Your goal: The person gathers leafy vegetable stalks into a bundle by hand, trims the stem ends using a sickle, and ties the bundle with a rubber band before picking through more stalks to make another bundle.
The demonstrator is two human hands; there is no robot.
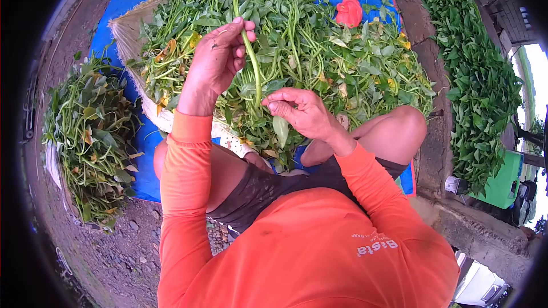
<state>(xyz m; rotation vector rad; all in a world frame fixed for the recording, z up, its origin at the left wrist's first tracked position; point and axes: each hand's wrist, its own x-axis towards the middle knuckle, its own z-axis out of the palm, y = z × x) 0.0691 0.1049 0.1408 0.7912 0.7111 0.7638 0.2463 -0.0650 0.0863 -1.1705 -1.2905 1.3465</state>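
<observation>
My left hand is closed around a long green water spinach stem, which stands nearly upright with its upper part rising past my fingers. Close to the stem's lower end, my right hand makes a pinch with thumb and index finger. A single pointed leaf hangs just under that thumb and seems gripped at its stalk. Beneath both hands spreads a large heap of cut water spinach, green with some yellow leaves, partly on a pale woven sack.
A blue tarp lies under the heap. To the left stands another bundle of greens; a long row of leafy bunches runs along the right. A red plastic bag rests on the heap. A green container is far right.
</observation>
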